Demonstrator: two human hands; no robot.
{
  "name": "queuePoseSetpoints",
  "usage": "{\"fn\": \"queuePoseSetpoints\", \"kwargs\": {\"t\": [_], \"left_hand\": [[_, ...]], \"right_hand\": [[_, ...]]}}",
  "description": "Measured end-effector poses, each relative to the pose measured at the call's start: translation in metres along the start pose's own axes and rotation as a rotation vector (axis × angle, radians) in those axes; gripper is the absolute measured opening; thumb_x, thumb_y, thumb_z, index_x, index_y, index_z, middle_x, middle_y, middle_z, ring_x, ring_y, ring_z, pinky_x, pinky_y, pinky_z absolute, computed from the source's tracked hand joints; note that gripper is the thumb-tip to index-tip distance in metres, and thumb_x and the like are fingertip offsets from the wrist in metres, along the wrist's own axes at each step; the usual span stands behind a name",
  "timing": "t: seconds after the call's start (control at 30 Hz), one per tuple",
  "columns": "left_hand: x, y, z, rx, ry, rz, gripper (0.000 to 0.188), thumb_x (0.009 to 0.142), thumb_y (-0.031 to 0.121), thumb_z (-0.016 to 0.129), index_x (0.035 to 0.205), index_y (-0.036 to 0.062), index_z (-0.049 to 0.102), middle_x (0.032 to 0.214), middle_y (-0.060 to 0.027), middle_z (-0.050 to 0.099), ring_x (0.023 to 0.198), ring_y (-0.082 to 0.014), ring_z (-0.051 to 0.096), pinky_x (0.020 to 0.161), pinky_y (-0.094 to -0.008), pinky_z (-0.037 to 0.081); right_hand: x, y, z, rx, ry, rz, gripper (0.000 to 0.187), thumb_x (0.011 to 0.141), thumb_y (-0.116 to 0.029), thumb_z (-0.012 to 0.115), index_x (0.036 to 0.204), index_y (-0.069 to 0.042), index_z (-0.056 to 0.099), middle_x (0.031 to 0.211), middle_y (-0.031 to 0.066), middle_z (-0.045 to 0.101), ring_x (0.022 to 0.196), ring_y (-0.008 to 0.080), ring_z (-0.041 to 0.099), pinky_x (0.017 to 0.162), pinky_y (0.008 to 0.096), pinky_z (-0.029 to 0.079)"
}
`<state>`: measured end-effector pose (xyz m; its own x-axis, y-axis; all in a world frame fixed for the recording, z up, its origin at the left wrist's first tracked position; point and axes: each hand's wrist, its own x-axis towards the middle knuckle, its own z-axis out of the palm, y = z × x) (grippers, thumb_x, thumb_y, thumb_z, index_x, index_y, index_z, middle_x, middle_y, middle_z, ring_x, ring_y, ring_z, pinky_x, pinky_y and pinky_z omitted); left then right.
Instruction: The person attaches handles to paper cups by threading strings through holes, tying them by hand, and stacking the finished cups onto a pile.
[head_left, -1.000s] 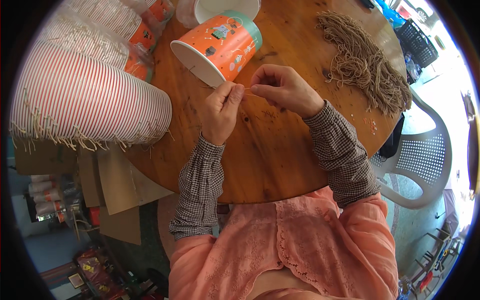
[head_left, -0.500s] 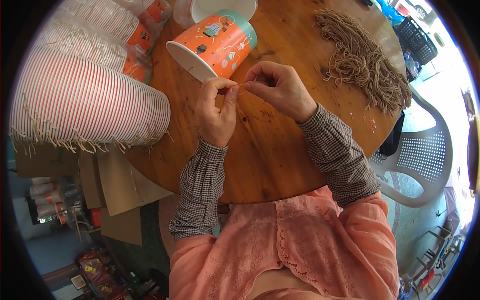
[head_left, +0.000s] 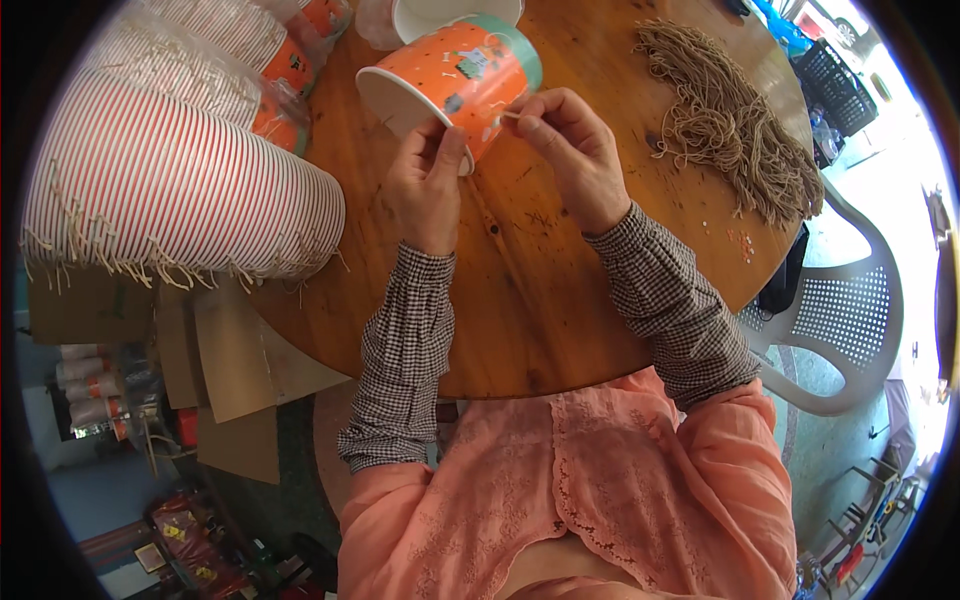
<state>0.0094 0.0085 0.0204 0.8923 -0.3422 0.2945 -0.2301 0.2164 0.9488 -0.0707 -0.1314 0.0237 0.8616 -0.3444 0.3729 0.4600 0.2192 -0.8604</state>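
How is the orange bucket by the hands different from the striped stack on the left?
The orange bucket is single; the striped stack is many nested pieces and much longer.
The bucket shows a picture-printed side with a green band; the stack shows closely packed white rims with red between.
The left hand is at the bucket's rim; neither hand touches the stack.
Both have white rims, and neither stands upright.

1. The cup was over the table, left hand at its rim, right hand by its right side.
2. Another cup was just behind it.
3. Left of them lay the stack, with bagged cups behind.
4. The twine lay right, on the table.
5. Right of the table stood the chair, the crate farther behind.
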Motion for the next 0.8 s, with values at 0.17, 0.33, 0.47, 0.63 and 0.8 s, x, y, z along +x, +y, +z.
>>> {"fn": "queuePoseSetpoints", "kwargs": {"t": [0.17, 0.33, 0.47, 0.63, 0.8], "left_hand": [[-0.008, -0.004, -0.004, -0.091, -0.031, -0.086, 0.028, 0.094, 0.019, 0.062, 0.111, -0.0034, 0.060, 0.092, -0.0004, 0.063, 0.079, -0.0058, 0.052, 0.071, -0.0207, 0.043], [-0.013, -0.004, -0.001, -0.273, -0.046, -0.151, 0.022, 0.095, 0.013, 0.059, 0.111, -0.0026, 0.060, 0.093, -0.0002, 0.062, 0.078, -0.0057, 0.050, 0.072, -0.0214, 0.041], [-0.012, -0.004, -0.003, -0.295, -0.084, -0.165, 0.024, 0.097, 0.014, 0.056, 0.115, -0.0026, 0.057, 0.106, -0.0051, 0.061, 0.093, -0.0112, 0.054, 0.083, -0.0257, 0.043], [-0.012, -0.008, -0.004, -0.255, -0.102, -0.165, 0.029, 0.098, 0.016, 0.054, 0.120, -0.0033, 0.054, 0.117, -0.0096, 0.060, 0.108, -0.0167, 0.058, 0.092, -0.0294, 0.045], [-0.011, -0.010, -0.009, -0.261, -0.123, -0.168, 0.030, 0.098, 0.015, 0.054, 0.121, -0.0030, 0.053, 0.115, -0.0086, 0.062, 0.105, -0.0161, 0.059, 0.089, -0.0283, 0.047]], "right_hand": [[0.002, -0.007, 0.006, 0.004, 0.081, -0.072, 0.007, 0.095, -0.008, 0.054, 0.096, -0.001, 0.052, 0.113, 0.0081, 0.062, 0.102, 0.0129, 0.058, 0.090, 0.0297, 0.048], [0.004, 0.003, 0.005, -0.008, -0.004, -0.102, 0.005, 0.096, -0.007, 0.052, 0.096, -0.002, 0.050, 0.113, 0.0100, 0.063, 0.103, 0.0152, 0.060, 0.094, 0.0316, 0.047], [0.002, 0.006, 0.006, 0.007, -0.066, -0.096, 0.004, 0.096, -0.006, 0.051, 0.096, -0.002, 0.050, 0.112, 0.0101, 0.063, 0.105, 0.0168, 0.061, 0.094, 0.0320, 0.047], [0.000, 0.004, 0.013, -0.250, -0.010, -0.192, 0.006, 0.096, -0.005, 0.050, 0.099, -0.001, 0.048, 0.105, 0.0140, 0.065, 0.102, 0.0174, 0.063, 0.089, 0.0308, 0.050], [-0.002, 0.004, 0.007, -0.325, -0.018, -0.068, 0.008, 0.095, -0.006, 0.051, 0.099, 0.000, 0.047, 0.094, 0.0126, 0.066, 0.090, 0.0180, 0.065, 0.079, 0.0307, 0.052]]}}
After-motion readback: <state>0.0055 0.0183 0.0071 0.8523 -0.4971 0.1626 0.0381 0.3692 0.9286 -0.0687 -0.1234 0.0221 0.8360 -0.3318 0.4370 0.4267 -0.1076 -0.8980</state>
